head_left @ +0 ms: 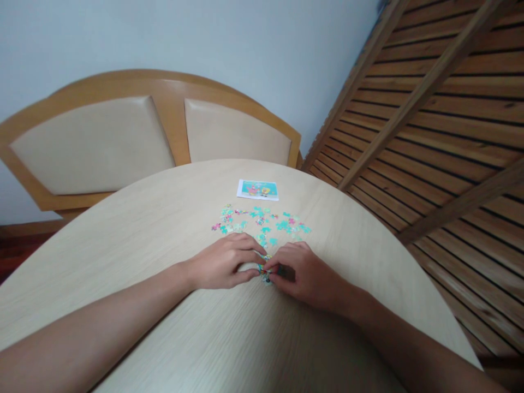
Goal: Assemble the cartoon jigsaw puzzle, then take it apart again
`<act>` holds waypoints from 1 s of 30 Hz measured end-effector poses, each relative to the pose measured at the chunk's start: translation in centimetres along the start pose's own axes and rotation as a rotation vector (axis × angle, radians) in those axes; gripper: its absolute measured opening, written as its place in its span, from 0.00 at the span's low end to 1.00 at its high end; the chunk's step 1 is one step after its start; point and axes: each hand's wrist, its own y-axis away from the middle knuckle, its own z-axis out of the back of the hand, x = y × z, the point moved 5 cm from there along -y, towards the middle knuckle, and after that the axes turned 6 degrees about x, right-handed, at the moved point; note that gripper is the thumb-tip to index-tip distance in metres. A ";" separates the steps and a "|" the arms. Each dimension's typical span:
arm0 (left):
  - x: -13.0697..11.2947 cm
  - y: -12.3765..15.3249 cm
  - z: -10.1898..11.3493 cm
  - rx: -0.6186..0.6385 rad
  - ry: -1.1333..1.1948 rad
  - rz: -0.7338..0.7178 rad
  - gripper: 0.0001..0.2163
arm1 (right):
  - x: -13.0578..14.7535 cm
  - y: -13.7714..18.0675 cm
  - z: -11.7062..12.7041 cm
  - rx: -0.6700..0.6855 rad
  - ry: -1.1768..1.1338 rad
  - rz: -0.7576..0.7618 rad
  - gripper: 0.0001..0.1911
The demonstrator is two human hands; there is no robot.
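Note:
A small cluster of colourful jigsaw puzzle pieces [267, 278] lies on the table between my hands. My left hand [227, 262] comes at it from the left, its thumb and fingertips closed on the cluster's edge. From the right, my right hand [305, 270] pinches a small jigsaw piece between thumb and index finger at the cluster; the fingers partly hide that piece. Just beyond my fingers, loose jigsaw pieces [282, 225], mostly turquoise with some pink and yellow, are spread out. Past them lies a picture sheet [257, 189] with a pink and a yellow cartoon figure.
The round pale wooden table [164, 327] fills the lower view. A wooden bench with cream padded panels [237, 128] stands at its far side against a pale wall [204, 33]. To the right, a slatted wooden structure [429, 109] runs close along the table edge.

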 end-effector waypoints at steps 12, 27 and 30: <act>0.2 0.0 -0.2 0.016 -0.001 0.012 0.09 | 0.1 0.3 -0.1 0.064 0.038 -0.017 0.08; 0.2 0.0 -0.3 0.010 -0.005 0.007 0.09 | 0.3 0.1 -0.5 0.059 0.030 0.010 0.06; 0.2 0.1 -0.3 0.011 -0.003 0.007 0.10 | 0.4 0.2 -0.5 0.056 0.071 0.054 0.05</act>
